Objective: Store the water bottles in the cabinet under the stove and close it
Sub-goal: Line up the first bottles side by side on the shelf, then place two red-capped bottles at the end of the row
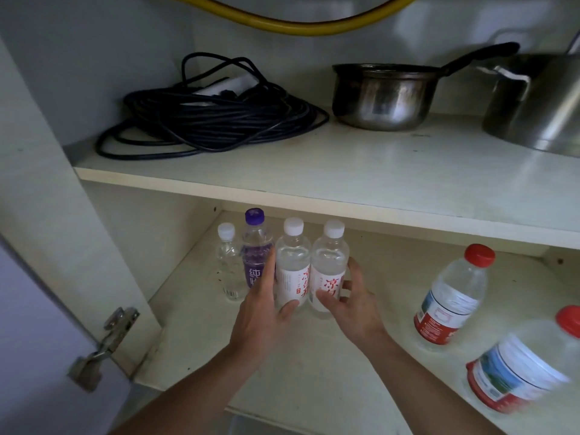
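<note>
- Our left hand (pixel 263 312) has its grip around one white-labelled bottle (pixel 292 271).
- Our right hand (pixel 354 304) has its grip around the second white-labelled bottle (pixel 328 271).
- Both stand upright on the lower shelf (pixel 314 365), beside the purple bottle (pixel 255 249).
- Two red-capped bottles (pixel 452 296) sit well apart, right.

Purple-capped bottle (pixel 255 246), 2 red-capped bottles (pixel 452 296) (red labels), yellow hose (pixel 301 26).
</note>
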